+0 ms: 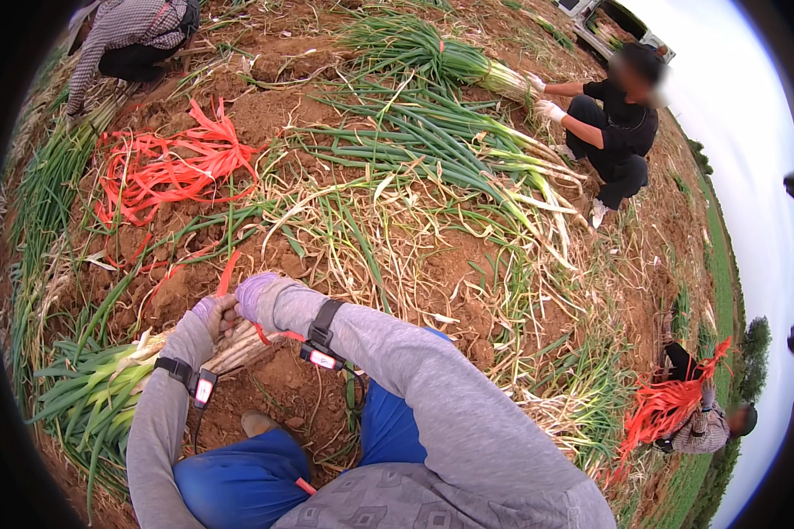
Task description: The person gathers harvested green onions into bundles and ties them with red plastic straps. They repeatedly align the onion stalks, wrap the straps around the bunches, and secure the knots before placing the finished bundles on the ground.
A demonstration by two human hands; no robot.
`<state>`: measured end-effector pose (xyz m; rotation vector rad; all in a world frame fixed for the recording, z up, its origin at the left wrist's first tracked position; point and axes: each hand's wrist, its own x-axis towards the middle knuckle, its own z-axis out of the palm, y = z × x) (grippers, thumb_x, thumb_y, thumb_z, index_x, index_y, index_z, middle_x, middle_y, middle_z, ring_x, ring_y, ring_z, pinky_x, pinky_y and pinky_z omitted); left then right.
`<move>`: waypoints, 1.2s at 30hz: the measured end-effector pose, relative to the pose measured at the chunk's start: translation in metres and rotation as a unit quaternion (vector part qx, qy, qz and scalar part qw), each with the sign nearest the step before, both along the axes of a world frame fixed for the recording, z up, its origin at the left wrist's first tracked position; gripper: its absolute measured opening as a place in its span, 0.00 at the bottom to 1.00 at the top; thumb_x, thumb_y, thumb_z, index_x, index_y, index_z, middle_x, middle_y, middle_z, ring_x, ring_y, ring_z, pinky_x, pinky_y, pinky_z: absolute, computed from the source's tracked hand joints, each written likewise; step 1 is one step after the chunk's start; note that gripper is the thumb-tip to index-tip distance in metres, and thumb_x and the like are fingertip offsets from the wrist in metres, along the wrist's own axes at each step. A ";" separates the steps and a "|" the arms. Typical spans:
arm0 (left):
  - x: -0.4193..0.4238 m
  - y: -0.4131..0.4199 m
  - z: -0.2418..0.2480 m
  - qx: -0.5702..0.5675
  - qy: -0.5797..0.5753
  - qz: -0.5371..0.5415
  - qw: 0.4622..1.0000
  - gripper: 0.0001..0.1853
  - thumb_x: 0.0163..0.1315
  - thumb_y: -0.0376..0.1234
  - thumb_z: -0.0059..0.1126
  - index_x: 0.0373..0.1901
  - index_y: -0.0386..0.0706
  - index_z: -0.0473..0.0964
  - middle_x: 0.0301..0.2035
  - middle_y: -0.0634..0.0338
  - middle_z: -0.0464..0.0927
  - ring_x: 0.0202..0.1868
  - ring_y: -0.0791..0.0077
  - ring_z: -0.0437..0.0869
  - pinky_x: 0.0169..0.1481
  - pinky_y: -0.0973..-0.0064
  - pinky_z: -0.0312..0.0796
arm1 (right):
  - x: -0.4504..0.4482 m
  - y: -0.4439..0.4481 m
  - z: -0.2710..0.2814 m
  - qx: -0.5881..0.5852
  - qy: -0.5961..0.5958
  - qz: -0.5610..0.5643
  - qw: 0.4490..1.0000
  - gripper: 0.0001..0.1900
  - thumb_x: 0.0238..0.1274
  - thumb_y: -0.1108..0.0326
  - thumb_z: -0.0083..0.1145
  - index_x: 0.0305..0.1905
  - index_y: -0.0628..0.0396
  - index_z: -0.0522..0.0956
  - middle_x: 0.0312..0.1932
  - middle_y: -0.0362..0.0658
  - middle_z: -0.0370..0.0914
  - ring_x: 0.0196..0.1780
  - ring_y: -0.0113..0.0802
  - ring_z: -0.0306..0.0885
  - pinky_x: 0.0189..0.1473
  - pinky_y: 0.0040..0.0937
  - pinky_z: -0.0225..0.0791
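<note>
In the head view a bundle of long green onions (116,377) lies at the lower left, green leaves to the left and pale stalks to the right. My left hand (217,316) is over the stalks, its fingers bent at a red plastic strip (228,272). Touching or nearly touching it is my right hand (255,297), in a purple-striped covering and largely hidden by its own wrist and sleeve. The strip rises between the two hands, and more red strip shows around the stalks below them. Which fingers grip it cannot be made out.
A pile of red strips (192,165) lies on the soil ahead. Loose green onions (437,145) spread beyond it. A gloved co-worker (618,132) crouches at a tied bundle (470,63). Other people are at the upper left and far right, near an open vehicle (592,30).
</note>
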<state>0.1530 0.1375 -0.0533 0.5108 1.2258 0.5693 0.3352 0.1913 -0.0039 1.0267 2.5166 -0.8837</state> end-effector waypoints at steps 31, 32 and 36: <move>-0.004 -0.001 -0.007 0.003 0.007 -0.012 1.000 0.13 0.73 0.43 0.57 0.32 0.46 0.76 0.20 0.67 0.75 0.16 0.77 0.68 0.21 0.72 0.66 | 0.002 0.000 -0.013 -0.032 0.051 -0.020 0.998 0.21 0.66 0.48 0.58 0.54 0.50 0.85 0.47 0.52 0.87 0.50 0.52 0.85 0.51 0.45 0.76; -0.003 -0.001 -0.006 0.007 0.004 -0.012 1.000 0.13 0.73 0.43 0.57 0.32 0.46 0.76 0.20 0.67 0.75 0.16 0.77 0.69 0.21 0.72 0.66 | 0.001 0.000 -0.014 -0.018 0.047 -0.001 0.999 0.21 0.66 0.48 0.58 0.54 0.50 0.85 0.47 0.52 0.87 0.50 0.52 0.85 0.51 0.45 0.76; -0.001 -0.002 -0.002 0.010 0.006 -0.011 1.000 0.14 0.73 0.43 0.58 0.32 0.46 0.76 0.20 0.67 0.75 0.16 0.77 0.69 0.20 0.73 0.65 | 0.001 0.002 -0.018 -0.026 0.055 0.002 0.998 0.21 0.66 0.48 0.58 0.55 0.49 0.85 0.47 0.52 0.87 0.50 0.52 0.85 0.51 0.45 0.76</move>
